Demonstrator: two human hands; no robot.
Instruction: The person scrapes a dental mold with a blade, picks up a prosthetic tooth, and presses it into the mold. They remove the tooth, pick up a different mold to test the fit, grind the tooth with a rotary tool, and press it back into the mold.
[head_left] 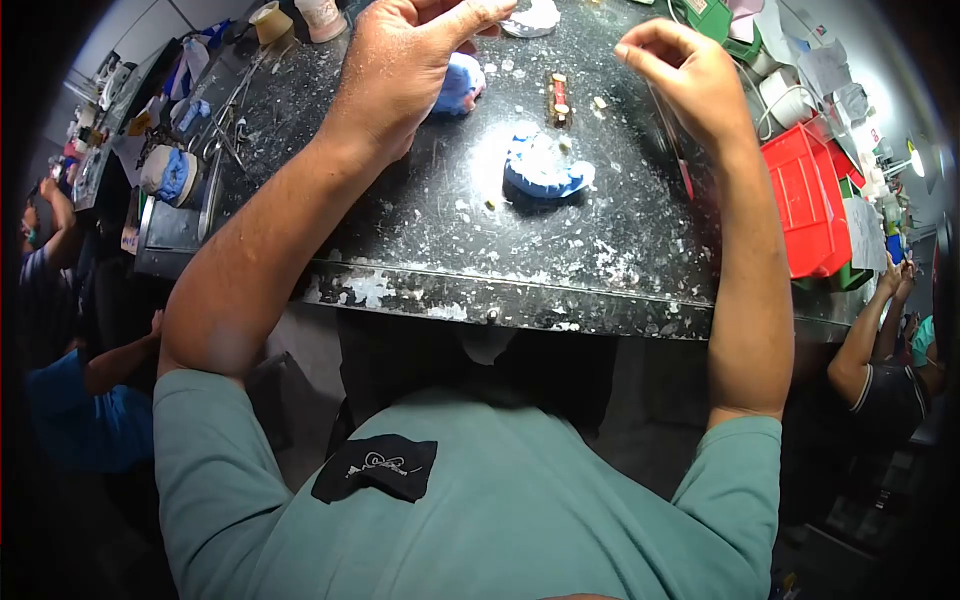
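Note:
My left hand (405,70) is raised over the bench with its thumb and fingers drawn together near the top edge. Whatever they pinch, if anything, I cannot make out. Just behind that hand sits a blue and pink moulded piece (460,84), partly hidden. My right hand (692,80) hovers at the right, its thumb and forefinger tips meeting; nothing nameable shows between them. Between the hands, a horseshoe-shaped blue and white dental mould (545,165) lies under bright light. A small red and brown block (560,100) lies beyond it, and a white plaster piece (530,18) farther back.
A thin tool with a red handle (686,178) lies below my right hand. Red bins (805,205) stand at the right. Another blue-topped mould (170,173) and metal tools (228,148) are at the left. Crumbs dot the black bench (420,225). Other people work on both sides.

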